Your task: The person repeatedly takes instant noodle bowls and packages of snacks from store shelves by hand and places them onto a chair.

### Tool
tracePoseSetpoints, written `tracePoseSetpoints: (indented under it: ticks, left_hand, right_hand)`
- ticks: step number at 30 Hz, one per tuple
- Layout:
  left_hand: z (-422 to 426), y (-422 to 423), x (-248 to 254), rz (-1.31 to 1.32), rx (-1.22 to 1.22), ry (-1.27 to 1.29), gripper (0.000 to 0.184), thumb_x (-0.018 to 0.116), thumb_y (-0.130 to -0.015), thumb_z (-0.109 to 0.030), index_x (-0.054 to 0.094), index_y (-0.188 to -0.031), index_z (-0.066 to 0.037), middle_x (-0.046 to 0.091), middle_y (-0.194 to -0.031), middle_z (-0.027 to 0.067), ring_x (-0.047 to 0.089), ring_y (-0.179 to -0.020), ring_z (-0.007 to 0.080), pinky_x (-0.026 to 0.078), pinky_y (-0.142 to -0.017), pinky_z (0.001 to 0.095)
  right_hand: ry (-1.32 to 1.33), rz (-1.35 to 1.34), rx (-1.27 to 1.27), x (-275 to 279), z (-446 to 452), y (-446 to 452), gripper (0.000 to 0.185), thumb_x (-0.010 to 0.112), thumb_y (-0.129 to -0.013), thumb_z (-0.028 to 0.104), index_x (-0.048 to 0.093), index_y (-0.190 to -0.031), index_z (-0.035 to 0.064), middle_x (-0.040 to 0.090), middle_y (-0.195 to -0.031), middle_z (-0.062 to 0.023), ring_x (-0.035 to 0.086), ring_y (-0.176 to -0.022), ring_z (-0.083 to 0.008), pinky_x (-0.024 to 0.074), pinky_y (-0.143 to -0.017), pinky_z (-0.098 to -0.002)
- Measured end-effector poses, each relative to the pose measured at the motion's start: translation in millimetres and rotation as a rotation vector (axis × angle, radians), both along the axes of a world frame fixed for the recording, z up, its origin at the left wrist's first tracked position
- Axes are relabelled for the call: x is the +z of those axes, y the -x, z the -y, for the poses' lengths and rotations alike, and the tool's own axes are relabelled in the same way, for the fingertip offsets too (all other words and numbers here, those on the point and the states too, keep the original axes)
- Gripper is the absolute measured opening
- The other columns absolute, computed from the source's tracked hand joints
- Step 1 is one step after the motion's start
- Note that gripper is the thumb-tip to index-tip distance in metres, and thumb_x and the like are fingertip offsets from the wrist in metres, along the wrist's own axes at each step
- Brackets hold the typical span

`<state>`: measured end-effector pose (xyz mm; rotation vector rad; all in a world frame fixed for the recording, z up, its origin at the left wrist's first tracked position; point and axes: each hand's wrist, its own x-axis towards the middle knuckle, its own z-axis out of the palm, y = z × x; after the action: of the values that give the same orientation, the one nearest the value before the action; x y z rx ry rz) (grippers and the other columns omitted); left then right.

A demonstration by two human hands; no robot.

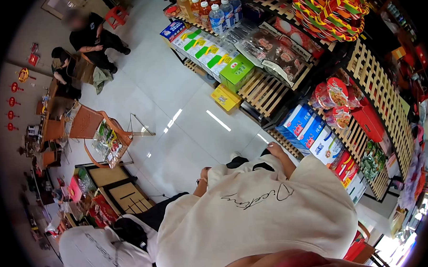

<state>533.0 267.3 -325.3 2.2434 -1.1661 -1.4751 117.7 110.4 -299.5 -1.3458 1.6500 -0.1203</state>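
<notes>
1. A stack of blue and white printed cardboard boxes stands along the edge of a black-framed rack with pale wooden slats, ahead and to the right of the person; these are the goods nearest the right hand.
2. The right hand is low in front of the body, near those boxes and apart from them; whether its fingers are spread or curled, I cannot tell.
3. The left hand, with a band at the wrist, is beside the front of a cream T-shirt with black script lettering; its grip is too small to read, so I cannot tell that either.
4. Beyond the blue and white boxes, the rack carries red-lidded instant noodle tubs and a long red carton.
5. Farther along are a bright green box, a flat tray of dark packaged food and blue-labelled clear bottles. A yellow carton sits low beside the rack.
6. Across the glossy pale tiled floor, a brown chair bears plastic-wrapped packets.
7. A co-worker in a pale shirt is close at the left; two people in dark clothes are at the upper left, near a red plastic stool.
</notes>
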Motion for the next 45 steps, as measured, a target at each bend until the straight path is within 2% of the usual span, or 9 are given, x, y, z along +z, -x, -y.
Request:
tracePoseSetpoints:
  ticks: [2, 11, 17, 27, 29, 31, 33, 36, 45]
  left_hand:
    - [-20.4, -27.1, -63.7, 0.074, -0.236, 0.433, 0.034, 0.052, -0.077, -0.032, 0.063, -0.09, -0.002, 0.063, -0.085, 0.0162, 0.06, -0.079, 0.0301, 0.046, -0.073, 0.0355]
    - [89.8, -25.6, -12.6, -0.185, -0.064, -0.112, 0.029, 0.046, -0.078, -0.024, 0.061, -0.089, -0.001, 0.063, -0.072, 0.0085, 0.058, -0.058, 0.0159, 0.043, -0.047, 0.0297]
    - [244.4, -12.1, 5.0, -0.253, 0.017, -0.019, 0.031, 0.049, -0.079, -0.026, 0.056, -0.1, -0.004, 0.063, -0.073, 0.0082, 0.058, -0.061, 0.0154, 0.042, -0.048, 0.0293]
    - [455.8, 83.6, 70.9, -0.641, -0.022, -0.077, 0.027, 0.052, -0.081, -0.028, 0.055, -0.1, -0.01, 0.061, -0.082, 0.0046, 0.054, -0.065, 0.0135, 0.042, -0.055, 0.0277]
    - [477.4, 106.0, 85.3, -0.602, -0.086, -0.115, 0.024, 0.051, -0.082, -0.027, 0.057, -0.099, -0.012, 0.061, -0.08, 0.0029, 0.055, -0.064, 0.0135, 0.042, -0.056, 0.0271]
    - [503.9, 91.8, -7.9, -0.482, -0.951, 0.572, 0.021, 0.049, -0.082, -0.027, 0.058, -0.097, -0.014, 0.06, -0.08, 0.0012, 0.056, -0.067, 0.0135, 0.043, -0.059, 0.0275]
    - [506.4, 128.1, 47.3, -0.698, -0.149, -0.322, 0.022, 0.047, -0.083, -0.029, 0.057, -0.098, -0.015, 0.059, -0.085, -0.0004, 0.055, -0.075, 0.0138, 0.043, -0.066, 0.0292]
    - [513.1, 132.9, 33.2, -0.793, -0.178, -0.404, 0.024, 0.045, -0.083, -0.029, 0.055, -0.1, -0.015, 0.058, -0.092, -0.0005, 0.053, -0.085, 0.0143, 0.041, -0.075, 0.0306]
    - [552.6, 176.1, 98.8, -0.741, -0.226, -0.552, 0.02, 0.051, -0.081, -0.028, 0.056, -0.095, -0.014, 0.058, -0.086, 0.0012, 0.053, -0.077, 0.0151, 0.043, -0.066, 0.027]
  right_hand:
    - [0.24, -0.023, 0.039, -5.9, 9.6, -10.3, 0.03, 0.058, -0.073, 0.022, 0.058, -0.099, 0.0074, 0.062, -0.084, -0.0138, 0.06, -0.076, -0.0232, 0.0463, -0.07, -0.0308]
    - [-0.253, 0.789, -0.832, 77.2, 115.2, -31.0, 0.05, 0.057, -0.074, 0.047, 0.047, -0.108, 0.0116, 0.056, -0.09, -0.0031, 0.051, -0.078, -0.0155, 0.0414, -0.073, -0.0341]
    - [-0.097, 1.238, -1.211, 145.2, 225.3, -36.0, 0.106, 0.063, -0.065, 0.058, -0.004, -0.137, 0.017, 0.013, -0.139, -0.0161, 0.019, -0.127, -0.029, 0.0304, -0.095, -0.0513]
    - [0.049, 1.42, -1.595, 85.0, 323.0, -30.0, 0.078, 0.066, -0.069, 0.044, 0.025, -0.132, 0.023, 0.015, -0.137, -0.007, 0.021, -0.123, -0.0254, 0.0276, -0.095, -0.047]
    - [0.029, 1.348, -1.768, 74.9, 327.3, -31.6, 0.045, 0.059, -0.077, 0.041, 0.048, -0.111, 0.014, 0.053, -0.07, -0.0049, 0.053, -0.071, -0.0155, 0.0417, -0.084, -0.0396]
    - [0.217, 1.78, -1.408, 5.1, 332.0, -22.3, 0.03, 0.057, -0.079, 0.039, 0.054, -0.086, 0.0103, 0.034, -0.042, -0.0009, 0.037, -0.04, -0.0145, 0.0477, -0.069, -0.0319]
    - [0.363, 1.847, -1.246, 48.8, 329.4, -33.8, 0.032, 0.056, -0.08, 0.039, 0.049, -0.069, 0.0096, 0.03, -0.043, -0.0011, 0.028, -0.035, -0.016, 0.0467, -0.051, -0.0276]
    - [-0.065, 1.618, -1.932, 82.1, 341.2, -36.3, 0.03, 0.065, -0.073, 0.035, 0.047, -0.07, 0.0112, 0.034, -0.045, 0.0007, 0.033, -0.037, -0.0148, 0.0347, -0.036, -0.024]
    - [0.447, 0.731, -1.809, 67.2, 391.6, -47.6, 0.032, 0.065, -0.072, 0.024, 0.051, -0.096, 0.0086, 0.049, -0.074, -0.006, 0.045, -0.06, -0.0187, 0.0371, -0.052, -0.0304]
